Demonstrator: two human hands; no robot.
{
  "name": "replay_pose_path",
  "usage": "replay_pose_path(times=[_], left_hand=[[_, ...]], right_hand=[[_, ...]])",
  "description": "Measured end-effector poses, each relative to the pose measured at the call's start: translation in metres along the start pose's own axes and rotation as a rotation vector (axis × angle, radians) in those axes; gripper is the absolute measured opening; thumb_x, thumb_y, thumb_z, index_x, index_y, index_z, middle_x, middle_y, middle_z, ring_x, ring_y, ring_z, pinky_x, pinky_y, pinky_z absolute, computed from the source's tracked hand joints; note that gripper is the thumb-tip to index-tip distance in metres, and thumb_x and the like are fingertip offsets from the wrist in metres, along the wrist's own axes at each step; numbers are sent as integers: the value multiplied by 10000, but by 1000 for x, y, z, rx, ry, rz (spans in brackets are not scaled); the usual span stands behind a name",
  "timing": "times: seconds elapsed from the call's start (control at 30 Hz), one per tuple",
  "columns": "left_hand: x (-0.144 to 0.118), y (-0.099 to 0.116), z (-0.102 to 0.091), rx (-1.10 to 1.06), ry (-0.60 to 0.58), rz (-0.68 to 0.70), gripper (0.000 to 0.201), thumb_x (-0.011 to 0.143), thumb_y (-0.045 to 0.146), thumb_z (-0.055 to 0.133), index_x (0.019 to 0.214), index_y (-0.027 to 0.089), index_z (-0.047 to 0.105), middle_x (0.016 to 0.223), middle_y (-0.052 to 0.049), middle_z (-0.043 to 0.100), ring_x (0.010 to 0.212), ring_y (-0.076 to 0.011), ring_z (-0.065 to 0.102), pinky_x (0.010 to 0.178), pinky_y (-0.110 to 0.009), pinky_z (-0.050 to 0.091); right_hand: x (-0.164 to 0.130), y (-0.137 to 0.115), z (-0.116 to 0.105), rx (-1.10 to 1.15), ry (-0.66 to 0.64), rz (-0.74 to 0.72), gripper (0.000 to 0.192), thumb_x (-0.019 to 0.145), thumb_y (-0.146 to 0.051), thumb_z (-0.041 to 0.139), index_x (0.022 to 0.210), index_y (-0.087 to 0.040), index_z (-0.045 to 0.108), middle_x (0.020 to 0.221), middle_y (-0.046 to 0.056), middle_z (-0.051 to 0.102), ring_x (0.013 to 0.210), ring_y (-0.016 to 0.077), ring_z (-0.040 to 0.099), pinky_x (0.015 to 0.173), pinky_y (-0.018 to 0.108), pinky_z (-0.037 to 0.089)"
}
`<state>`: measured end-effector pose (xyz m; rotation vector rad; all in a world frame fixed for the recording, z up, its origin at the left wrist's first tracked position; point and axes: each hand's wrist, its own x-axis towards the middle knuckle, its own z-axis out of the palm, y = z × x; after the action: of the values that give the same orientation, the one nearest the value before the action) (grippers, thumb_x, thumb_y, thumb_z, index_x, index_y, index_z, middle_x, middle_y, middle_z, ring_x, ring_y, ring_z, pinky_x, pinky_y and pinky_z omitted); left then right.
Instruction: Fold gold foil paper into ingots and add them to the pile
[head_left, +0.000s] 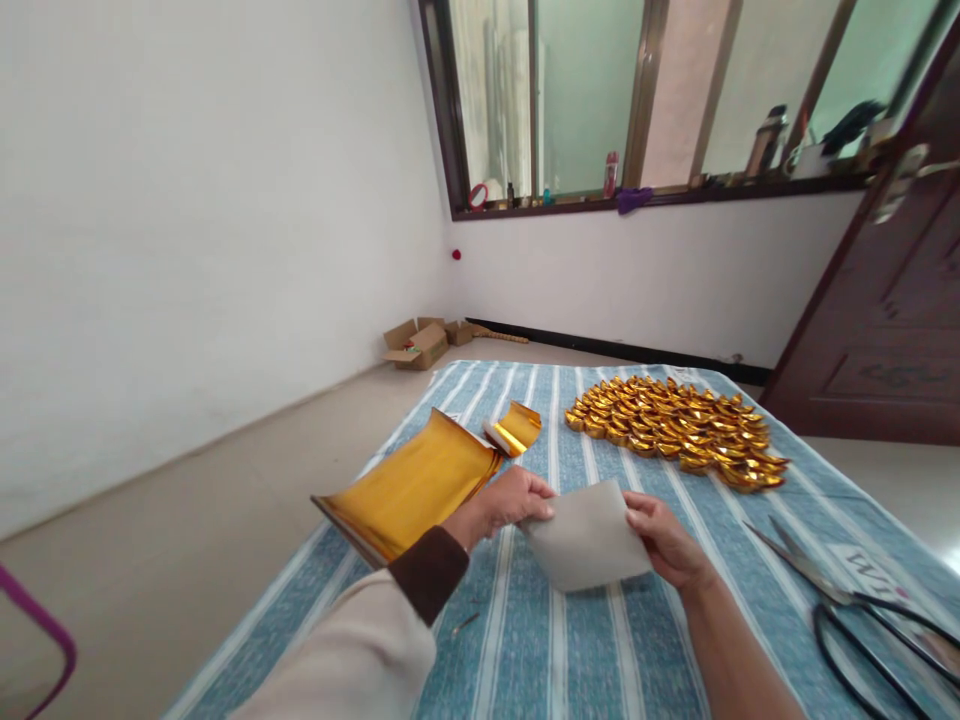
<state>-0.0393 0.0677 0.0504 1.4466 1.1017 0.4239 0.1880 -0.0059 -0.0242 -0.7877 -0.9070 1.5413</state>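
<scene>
One table under a blue cloth with white stripes [559,610] spreads across the lower part of the view, and both of the person's arms reach over it from the near edge. The left arm, in a pale sleeve [352,655] with a dark brown cuff [431,575], slants up and to the right; the bare right forearm [739,640] slants up and to the left, so the two converge over the middle of the cloth. Toward the far right lies a broad cluster of shiny gold folded pieces [675,425], packed close together. Large scissors [844,598] with black handles rest near the right edge, blades a little apart and pointing away to the left. Left of the hands is a stack of gold sheets [427,475], its edges slightly curled. Between the hands, above the cloth, a pale grey sheet [589,540] is held at a slant. The left hand [514,503] grasps its upper left corner, fingers bent and thumb toward the sheet; the right hand [667,535] pinches its right edge between thumb and curled fingers. Just beyond the stack sits a smaller curled gold piece [525,428]. Smallest is a thin object [465,625] near the cuff, too little to identify.
</scene>
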Motion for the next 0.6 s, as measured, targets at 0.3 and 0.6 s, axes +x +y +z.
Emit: replay_pose_path(times=[0.3, 0.6], left_hand=[[19, -34, -1, -205, 201, -98, 415, 584, 205, 770, 973, 121, 653, 691, -20, 637, 556, -146, 568, 520, -253, 444], [-4, -57, 28, -100, 320, 31, 887, 670, 110, 675, 1472, 153, 299, 862, -20, 658, 629, -154, 618, 546, -253, 507]], right_hand=[[13, 10, -6, -435, 314, 29, 636, 606, -275, 765, 1195, -124, 578, 458, -117, 488, 349, 111, 457, 295, 193, 316], [14, 5, -7, -632, 346, 136, 451, 648, -226, 632, 1087, -127, 664, 491, -92, 519, 317, 102, 483, 276, 208, 370]])
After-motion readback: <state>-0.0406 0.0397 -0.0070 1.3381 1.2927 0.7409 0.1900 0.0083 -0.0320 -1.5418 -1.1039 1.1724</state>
